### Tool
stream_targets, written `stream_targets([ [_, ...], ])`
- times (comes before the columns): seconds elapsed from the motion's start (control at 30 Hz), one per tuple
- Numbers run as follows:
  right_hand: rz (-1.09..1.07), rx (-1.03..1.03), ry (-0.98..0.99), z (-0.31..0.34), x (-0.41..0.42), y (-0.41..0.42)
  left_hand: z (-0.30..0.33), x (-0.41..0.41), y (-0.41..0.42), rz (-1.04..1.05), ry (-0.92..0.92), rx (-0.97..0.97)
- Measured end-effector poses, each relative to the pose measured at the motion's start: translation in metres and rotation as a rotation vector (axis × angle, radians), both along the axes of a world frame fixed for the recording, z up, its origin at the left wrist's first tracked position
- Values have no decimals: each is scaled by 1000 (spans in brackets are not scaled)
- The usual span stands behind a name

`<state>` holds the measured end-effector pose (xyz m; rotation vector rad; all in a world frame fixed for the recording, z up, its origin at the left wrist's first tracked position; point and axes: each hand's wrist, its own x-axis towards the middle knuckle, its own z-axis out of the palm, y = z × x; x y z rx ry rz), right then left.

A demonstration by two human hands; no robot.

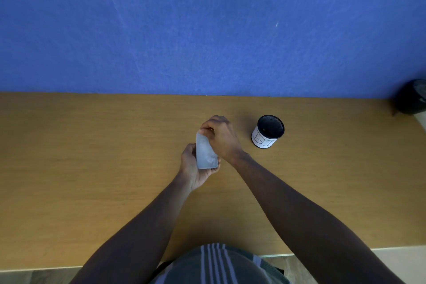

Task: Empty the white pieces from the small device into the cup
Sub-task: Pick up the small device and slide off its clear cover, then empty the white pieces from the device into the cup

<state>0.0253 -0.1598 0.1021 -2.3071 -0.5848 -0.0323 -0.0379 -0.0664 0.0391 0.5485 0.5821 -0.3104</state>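
A small pale translucent device [205, 153], flat and rounded at the corners, is held above the middle of the wooden table [92, 157]. White bits show faintly through its lower end. My left hand [192, 168] cups it from below and the left. My right hand [221, 137] pinches its far top end with the fingertips. A black mesh cup [268, 131] with a white paper label stands upright on the table to the right, about a hand's width from my right hand. Its inside looks dark.
A blue felt wall [207, 25] rises straight behind the table's far edge. A dark rounded object [412, 97] sits at the far right corner. The table's near edge runs just in front of my body.
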Motion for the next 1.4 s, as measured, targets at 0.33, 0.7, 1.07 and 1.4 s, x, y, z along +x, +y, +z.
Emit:
stream_targets([
  [0.33, 23, 127, -19, 20, -4, -8, -1, 5, 3, 20, 25, 7],
  [0.7, 152, 261, 71, 42, -38, -55, -4, 6, 9, 26, 47, 112],
  [1.07, 73, 117, -258, 10, -78, -118, -3, 10, 17, -12, 24, 38],
  [1.4, -111, -129, -192, -89, -62, -112, 1, 10, 23, -39, 11, 36],
])
